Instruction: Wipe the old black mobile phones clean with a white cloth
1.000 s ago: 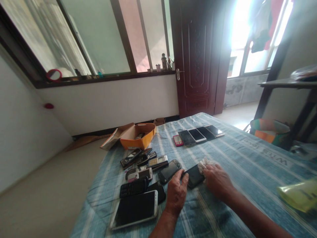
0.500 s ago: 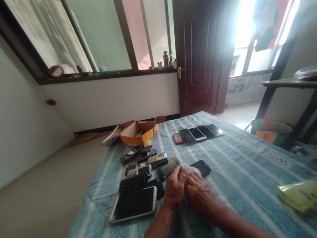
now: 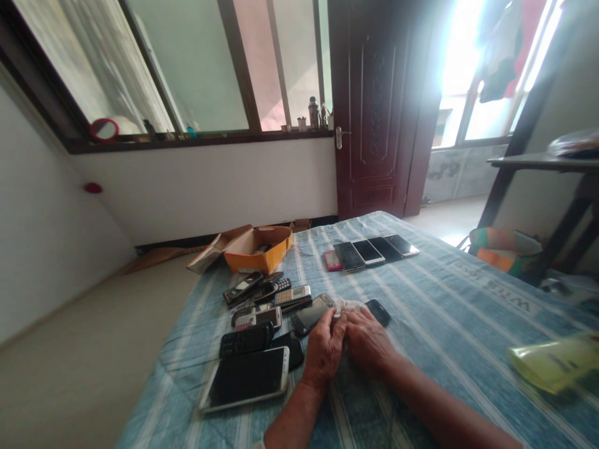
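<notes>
My left hand (image 3: 325, 344) and my right hand (image 3: 367, 342) are close together on the striped sheet. Between them is a crumpled white cloth (image 3: 349, 306); my left thumb and fingers close on its left edge, while my right fingers bunch over it. From under the cloth and right hand sticks out the end of a dark smartphone (image 3: 379, 311). The rest of that phone is hidden. Just left of my left fingers lies a grey-black touchscreen phone (image 3: 312, 315), partly covered by the hand. A black phone (image 3: 290, 349) rests by my left wrist.
A large white-framed phone or tablet (image 3: 246, 380) and several keypad phones (image 3: 246, 338) lie on the left. Behind them stands an open orange box (image 3: 256, 260). A row of smartphones (image 3: 368, 252) with a small pink item (image 3: 332, 260) lies farther back. Yellow plastic packaging (image 3: 555, 363) is right.
The view has shifted slightly. My hands stay together at the cloth; my right hand has slid a little left and flattened over it, and the cloth looks lower.
</notes>
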